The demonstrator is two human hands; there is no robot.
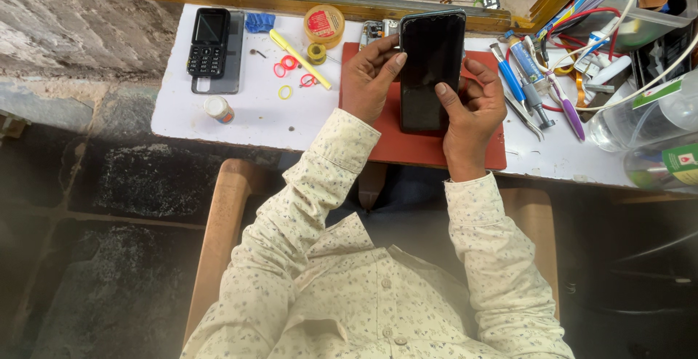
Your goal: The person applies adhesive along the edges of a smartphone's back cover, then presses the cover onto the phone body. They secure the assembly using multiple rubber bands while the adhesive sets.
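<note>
Black and glossy, the smartphone [430, 68] is held upright over the red mat [429, 148], its screen dark. On its left edge the left hand [369, 77] closes its grip, thumb pressed on the glass; on its right edge the right hand [471, 115] pinches likewise, thumb on the lower screen. Beyond the mat, tweezers and pens [534, 86] lie right of the phone, coloured rings [291, 72] and a keypad phone [209, 39] left, all on the white table [218, 115]. Smooth glass could slip from an edge-only hold and strike the tools.
</note>
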